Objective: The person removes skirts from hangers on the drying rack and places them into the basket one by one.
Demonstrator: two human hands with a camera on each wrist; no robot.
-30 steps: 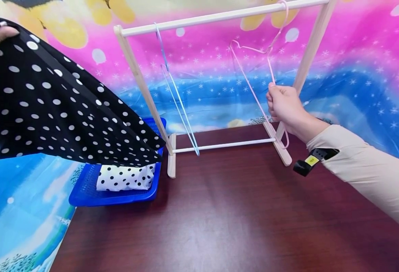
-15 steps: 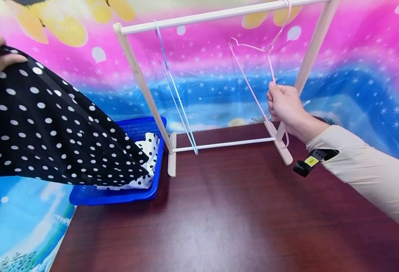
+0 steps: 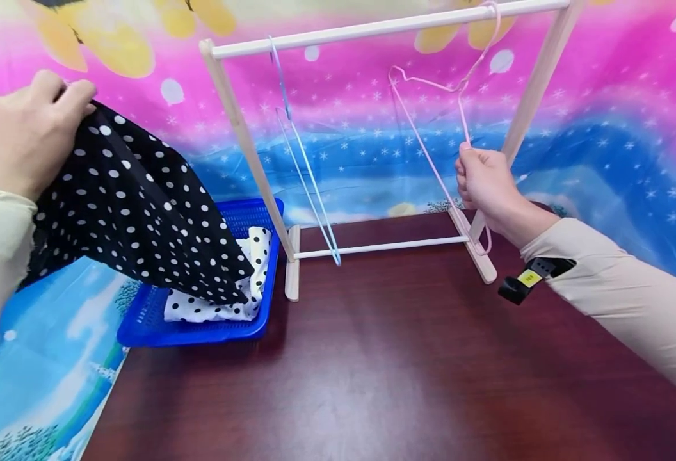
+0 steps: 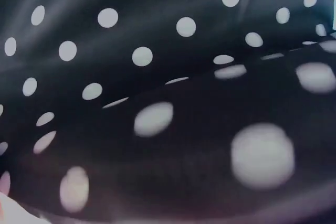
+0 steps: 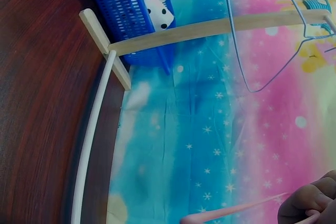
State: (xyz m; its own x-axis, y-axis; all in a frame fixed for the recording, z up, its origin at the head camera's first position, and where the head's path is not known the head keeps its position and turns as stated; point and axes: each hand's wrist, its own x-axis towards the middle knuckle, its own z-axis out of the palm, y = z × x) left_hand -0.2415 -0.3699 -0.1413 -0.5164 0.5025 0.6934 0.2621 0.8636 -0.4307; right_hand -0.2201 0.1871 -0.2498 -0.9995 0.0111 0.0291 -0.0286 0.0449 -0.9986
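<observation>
At the upper left, my left hand (image 3: 32,131) grips the top of a black cloth with white dots (image 3: 142,192), whose lower end hangs down over the blue basket (image 3: 200,333). That cloth fills the left wrist view. My right hand (image 3: 486,179) pinches one side of a pink hanger (image 3: 424,144), which hooks over the rack's top bar (image 3: 384,24). In the right wrist view the fingers curl at the lower right, beside a piece of the pink hanger (image 5: 236,211). Inside the basket lies a white cloth with black dots (image 3: 200,308), partly covered by the black one.
A light blue hanger (image 3: 309,173) hangs from the bar near the left post of the wooden rack (image 3: 246,147). The rack stands on a dark reddish-brown table (image 3: 372,358). Behind it hangs a colourful backdrop (image 3: 361,115) with snowflakes.
My left hand has come further into view, moving right and down, and the black dotted cloth has sunk lower toward the basket. The right hand stays at the pink hanger.
</observation>
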